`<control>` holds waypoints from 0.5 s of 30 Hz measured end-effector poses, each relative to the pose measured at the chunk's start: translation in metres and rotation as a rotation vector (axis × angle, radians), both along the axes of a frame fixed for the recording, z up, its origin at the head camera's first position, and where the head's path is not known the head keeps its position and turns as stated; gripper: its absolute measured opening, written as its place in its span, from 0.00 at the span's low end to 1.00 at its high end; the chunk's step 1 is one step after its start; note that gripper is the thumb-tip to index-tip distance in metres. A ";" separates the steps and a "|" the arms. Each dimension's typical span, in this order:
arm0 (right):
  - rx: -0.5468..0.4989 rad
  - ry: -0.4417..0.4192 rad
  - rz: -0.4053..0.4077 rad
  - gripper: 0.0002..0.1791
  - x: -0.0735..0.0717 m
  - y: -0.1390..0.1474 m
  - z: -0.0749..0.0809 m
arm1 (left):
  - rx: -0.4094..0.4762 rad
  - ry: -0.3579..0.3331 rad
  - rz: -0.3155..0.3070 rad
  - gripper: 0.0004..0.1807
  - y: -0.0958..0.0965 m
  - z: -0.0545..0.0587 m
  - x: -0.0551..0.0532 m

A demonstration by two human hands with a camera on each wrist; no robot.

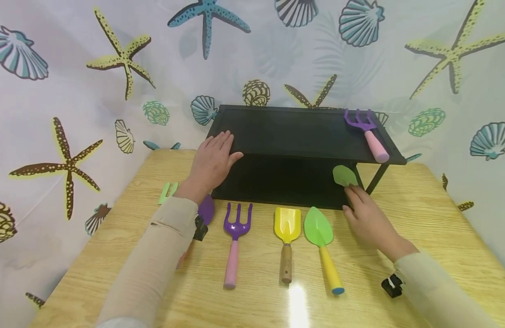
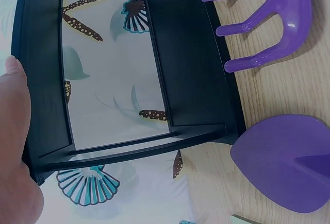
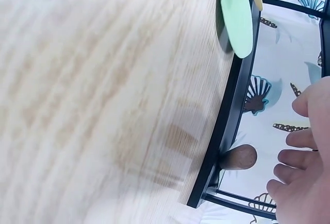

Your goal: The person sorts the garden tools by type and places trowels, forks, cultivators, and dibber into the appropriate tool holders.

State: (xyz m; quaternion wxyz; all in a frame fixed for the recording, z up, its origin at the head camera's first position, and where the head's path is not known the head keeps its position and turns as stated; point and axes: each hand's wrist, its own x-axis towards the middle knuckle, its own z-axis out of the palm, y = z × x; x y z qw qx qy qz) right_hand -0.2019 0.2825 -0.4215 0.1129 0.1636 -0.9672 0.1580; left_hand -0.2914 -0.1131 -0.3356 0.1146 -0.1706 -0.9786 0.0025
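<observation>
My left hand (image 1: 213, 159) rests on the left end of the black two-tier rack (image 1: 285, 132), fingers straight on its top and thumb spread. At the rack's lower right, the fingertips of my right hand (image 1: 369, 218) overlap a dull green trowel blade (image 1: 344, 176) on the lower shelf. A wooden handle end (image 3: 240, 157) juts over the lower shelf's edge in the right wrist view, beneath my loosely bent fingers and apart from them. On the top shelf's right end lies a purple hand fork with a pink handle (image 1: 376, 146).
Before the rack lie another purple fork (image 1: 237, 228), a yellow shovel (image 1: 288, 224) and a bright green trowel (image 1: 318, 228). A purple trowel (image 2: 286, 162) and a light green pronged tool (image 1: 166, 193) are partly hidden by my left arm. A patterned cloth (image 1: 252, 59) hangs behind.
</observation>
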 end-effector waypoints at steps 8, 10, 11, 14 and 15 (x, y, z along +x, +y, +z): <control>-0.017 -0.023 -0.007 0.29 0.017 -0.001 0.002 | -0.007 0.008 0.004 0.40 0.000 -0.002 -0.001; -0.024 -0.037 -0.018 0.29 0.022 -0.001 0.003 | -0.005 0.007 0.005 0.40 0.000 -0.002 -0.001; -0.026 -0.043 -0.027 0.29 0.025 -0.002 0.003 | -0.004 0.007 0.006 0.40 0.000 -0.002 -0.001; -0.033 -0.056 -0.041 0.30 0.034 -0.001 0.003 | 0.000 0.007 0.005 0.40 0.000 -0.001 -0.001; -0.036 -0.060 -0.045 0.30 0.037 -0.001 0.003 | -0.001 0.008 0.005 0.40 0.000 -0.001 -0.001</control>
